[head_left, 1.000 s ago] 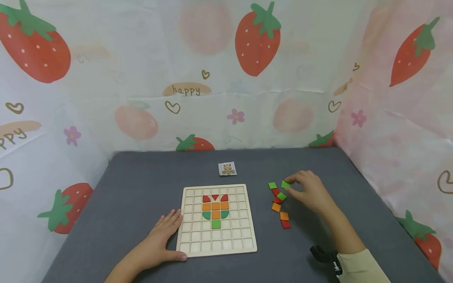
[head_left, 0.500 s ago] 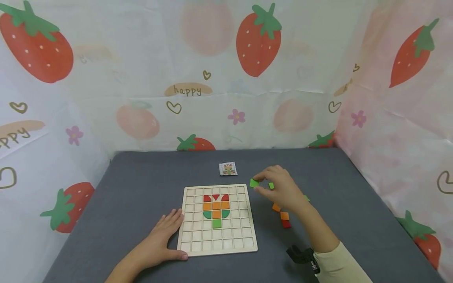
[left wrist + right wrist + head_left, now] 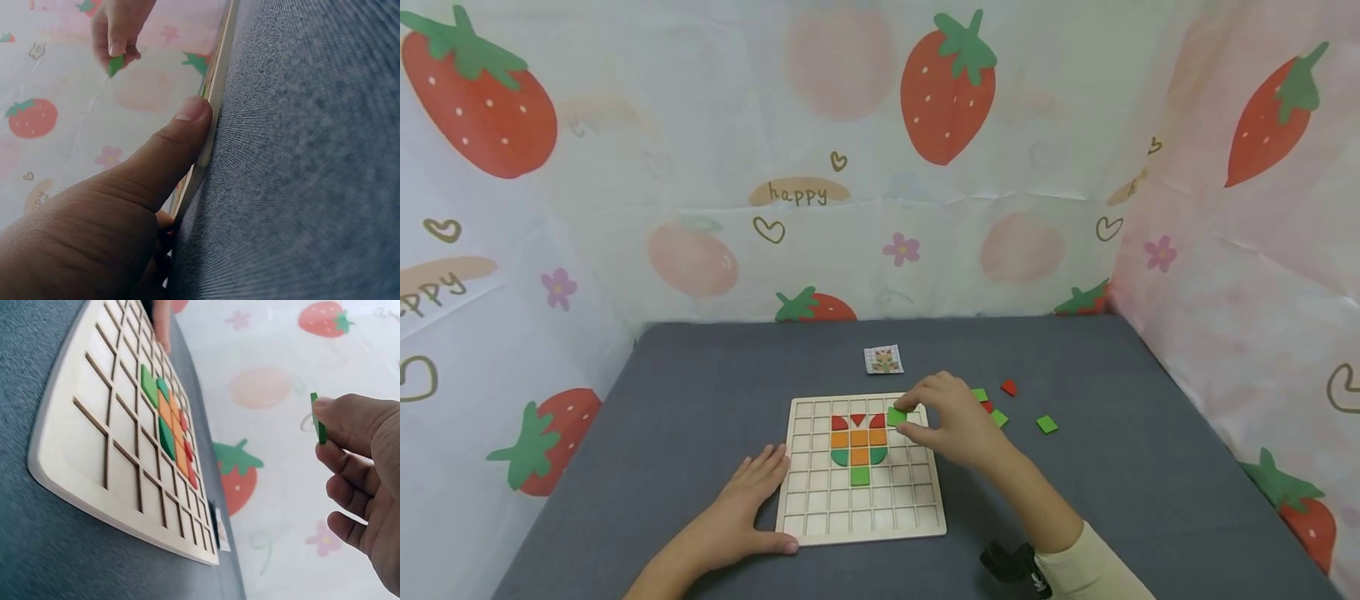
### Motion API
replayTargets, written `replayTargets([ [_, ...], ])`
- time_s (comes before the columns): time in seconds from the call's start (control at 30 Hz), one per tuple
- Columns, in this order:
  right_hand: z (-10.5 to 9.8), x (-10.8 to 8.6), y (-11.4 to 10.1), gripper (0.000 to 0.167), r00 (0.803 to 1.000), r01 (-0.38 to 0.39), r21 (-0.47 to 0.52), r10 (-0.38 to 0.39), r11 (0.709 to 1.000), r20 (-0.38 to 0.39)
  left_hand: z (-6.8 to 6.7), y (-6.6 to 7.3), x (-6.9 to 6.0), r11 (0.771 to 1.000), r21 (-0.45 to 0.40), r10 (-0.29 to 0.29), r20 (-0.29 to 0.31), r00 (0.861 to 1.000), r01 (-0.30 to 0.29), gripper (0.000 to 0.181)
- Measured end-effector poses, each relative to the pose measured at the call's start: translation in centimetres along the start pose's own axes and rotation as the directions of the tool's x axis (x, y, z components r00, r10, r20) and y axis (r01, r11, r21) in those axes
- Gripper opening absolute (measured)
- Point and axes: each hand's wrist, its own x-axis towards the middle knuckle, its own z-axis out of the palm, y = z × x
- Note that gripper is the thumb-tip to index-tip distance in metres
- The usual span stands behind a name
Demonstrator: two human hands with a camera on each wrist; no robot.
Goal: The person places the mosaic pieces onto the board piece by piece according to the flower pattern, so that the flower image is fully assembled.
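Head view: R hand [image 3: 951, 421] is hiding board's [image 3: 820, 504] far R corner; red tile [image 3: 988, 407] off its R edge is partly showing btwn green tiles [image 3: 998, 418]. Card's [image 3: 883, 359] print nr tabletop's [image 3: 722, 367] far edge is appearing too small to read. L forearm [image 3: 673, 567] & R sleeve [image 3: 1090, 567] are running out of frame. L wrist: L hand's [image 3: 119, 200] fingers are mostly hiding behind thumb. R wrist: pinched green tile [image 3: 319, 425] is showing edge-on, face mostly hidden.

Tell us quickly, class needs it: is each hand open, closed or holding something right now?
Left hand: open, touching the board at its left edge.
Right hand: holding a green square tile, pinched.
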Motion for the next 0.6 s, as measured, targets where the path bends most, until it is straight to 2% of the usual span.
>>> replayTargets([
  [0.33, 1.6, -0.1, -0.7, 0.022, 0.999, 0.009, 0.005, -0.010, 1.000, 0.054, 0.0, 0.1, -0.1, 1.000, -0.008, -0.002, -0.006, 1.000, 0.002, 0.128],
  [0.6, 3.4, -0.4, -1.3, 0.022, 0.993, 0.033, 0.006, -0.034, 0.999, 0.112, 0.0, 0.1, 0.0, 1.000, 0.017, 0.003, 0.000, 1.000, -0.003, 0.129],
])
